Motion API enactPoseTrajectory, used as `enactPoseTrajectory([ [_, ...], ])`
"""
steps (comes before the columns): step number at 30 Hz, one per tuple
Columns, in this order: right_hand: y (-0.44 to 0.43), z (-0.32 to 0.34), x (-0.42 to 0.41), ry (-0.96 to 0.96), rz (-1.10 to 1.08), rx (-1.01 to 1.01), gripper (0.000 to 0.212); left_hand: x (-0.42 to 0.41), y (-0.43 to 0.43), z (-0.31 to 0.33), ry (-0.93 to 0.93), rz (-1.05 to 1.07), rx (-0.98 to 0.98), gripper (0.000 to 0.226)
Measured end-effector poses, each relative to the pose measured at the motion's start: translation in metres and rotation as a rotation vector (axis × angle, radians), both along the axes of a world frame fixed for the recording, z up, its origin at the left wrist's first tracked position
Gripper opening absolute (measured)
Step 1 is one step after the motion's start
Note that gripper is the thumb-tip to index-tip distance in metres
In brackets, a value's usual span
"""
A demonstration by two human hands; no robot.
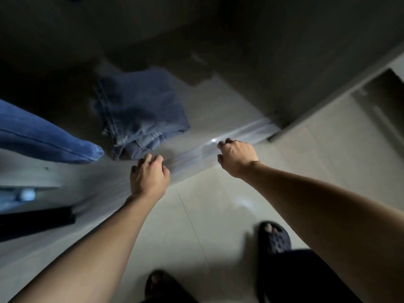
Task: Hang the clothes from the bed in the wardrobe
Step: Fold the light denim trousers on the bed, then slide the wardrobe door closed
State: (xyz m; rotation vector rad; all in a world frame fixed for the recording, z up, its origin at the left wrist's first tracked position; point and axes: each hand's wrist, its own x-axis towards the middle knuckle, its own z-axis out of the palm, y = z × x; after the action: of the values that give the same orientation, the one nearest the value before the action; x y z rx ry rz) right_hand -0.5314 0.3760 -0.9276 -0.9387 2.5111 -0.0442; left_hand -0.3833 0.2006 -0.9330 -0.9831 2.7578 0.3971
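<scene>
I look down into the dim bottom of the wardrobe (216, 103). A folded pair of blue jeans (140, 112) lies on its floor. From the left, the leg of another, brighter blue pair of jeans (43, 136) hangs into view. My left hand (148, 176) hovers over the wardrobe's front edge just below the folded jeans, fingers loosely curled and holding nothing. My right hand (237, 157) is further right, over the shiny sliding-door track (249, 132), also holding nothing. The image is blurred by motion.
Pale floor tiles (218, 215) lie under me, with my feet in dark sandals (274, 237) at the bottom. A black bar-like object (35, 221) sits at the left edge. A dark wardrobe panel (306, 62) rises on the right.
</scene>
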Motion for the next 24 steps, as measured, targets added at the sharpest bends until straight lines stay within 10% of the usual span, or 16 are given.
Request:
enactPoseTrajectory([
  [11, 0.121, 0.184, 0.112, -0.113, -0.184, 0.079, 0.032, 0.077, 0.095, 0.187, -0.174, -0.19, 0.178, 0.021],
  [24, 0.108, 0.457, 0.186, -0.007, 0.095, -0.154, 0.034, 0.191, 0.078, 0.479, 0.086, 0.153, -0.01, 0.013],
])
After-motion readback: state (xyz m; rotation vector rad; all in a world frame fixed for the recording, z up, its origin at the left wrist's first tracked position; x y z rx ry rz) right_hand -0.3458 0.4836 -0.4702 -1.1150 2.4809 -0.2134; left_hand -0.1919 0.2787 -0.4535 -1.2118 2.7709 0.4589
